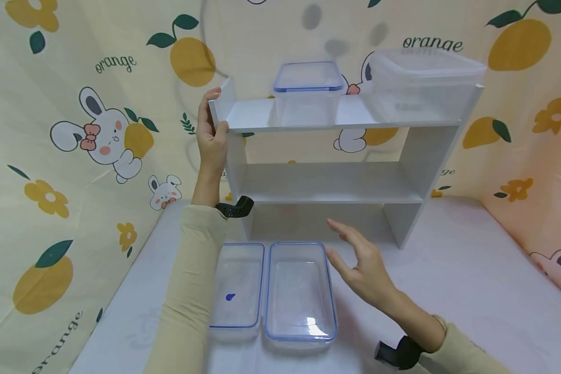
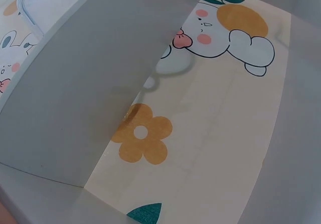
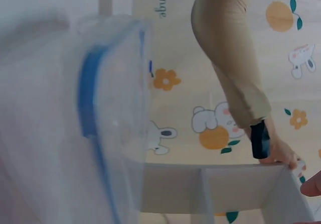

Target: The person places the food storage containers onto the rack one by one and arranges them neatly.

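A white shelf unit [image 1: 329, 183] stands upright on the table. My left hand [image 1: 211, 132] grips its upper left side panel, with the fingers behind the edge and the thumb in front. In the left wrist view only the shelf's grey-looking boards [image 2: 100, 73] show, not the fingers. My right hand [image 1: 362, 265] hovers with fingers spread, just right of a clear storage box [image 1: 299, 296] with a blue-edged lid. That box appears large and blurred in the right wrist view [image 3: 115, 118]. Beside it sits a second such box [image 1: 238, 291] with a blue mark, partly covered by my left sleeve.
On the shelf's top board stand a smaller blue-lidded clear box [image 1: 308, 96] and a larger clear box [image 1: 425, 88] at the right end. A patterned cloth [image 1: 98, 218] with rabbits and oranges hangs behind and at both sides. The white tabletop [image 1: 472, 280] extends to the right.
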The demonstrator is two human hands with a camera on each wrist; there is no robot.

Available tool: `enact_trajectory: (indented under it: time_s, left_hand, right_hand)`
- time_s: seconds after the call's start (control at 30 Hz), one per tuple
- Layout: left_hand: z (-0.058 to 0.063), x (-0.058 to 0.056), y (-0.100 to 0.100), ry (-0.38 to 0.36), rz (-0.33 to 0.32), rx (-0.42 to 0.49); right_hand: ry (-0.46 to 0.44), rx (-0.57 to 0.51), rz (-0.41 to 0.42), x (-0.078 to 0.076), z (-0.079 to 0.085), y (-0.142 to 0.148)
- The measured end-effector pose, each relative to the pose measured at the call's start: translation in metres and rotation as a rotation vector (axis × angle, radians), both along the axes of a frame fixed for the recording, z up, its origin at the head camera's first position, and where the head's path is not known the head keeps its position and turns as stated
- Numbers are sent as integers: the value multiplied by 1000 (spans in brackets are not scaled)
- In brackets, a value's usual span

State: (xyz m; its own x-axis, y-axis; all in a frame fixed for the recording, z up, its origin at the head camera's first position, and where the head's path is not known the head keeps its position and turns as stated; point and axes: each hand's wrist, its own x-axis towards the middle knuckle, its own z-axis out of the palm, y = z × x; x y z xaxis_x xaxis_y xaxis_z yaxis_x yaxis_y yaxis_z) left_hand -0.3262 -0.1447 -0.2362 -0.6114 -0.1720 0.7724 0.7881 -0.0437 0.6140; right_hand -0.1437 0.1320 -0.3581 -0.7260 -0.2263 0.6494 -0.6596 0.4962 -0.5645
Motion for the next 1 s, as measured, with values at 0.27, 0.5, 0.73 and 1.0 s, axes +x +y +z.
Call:
enact_trajectory:
  time_s: [0.27,0.5,0.73,1.0]
  left_hand:
    - [1,-2,-1,-19,-15,24]
    - [1,-2,0,-13,-10,20]
    - [0,-2,0,-2,-5,11]
    - [0,-2,0,-3,-6,12]
  right_hand:
    - [-70,-50,32,1,-14,4]
    - [-162,-81,49,5,-21,11]
    - [-264,-100,62,8,-29,16]
    - [-367,-91,49,10,-39,22]
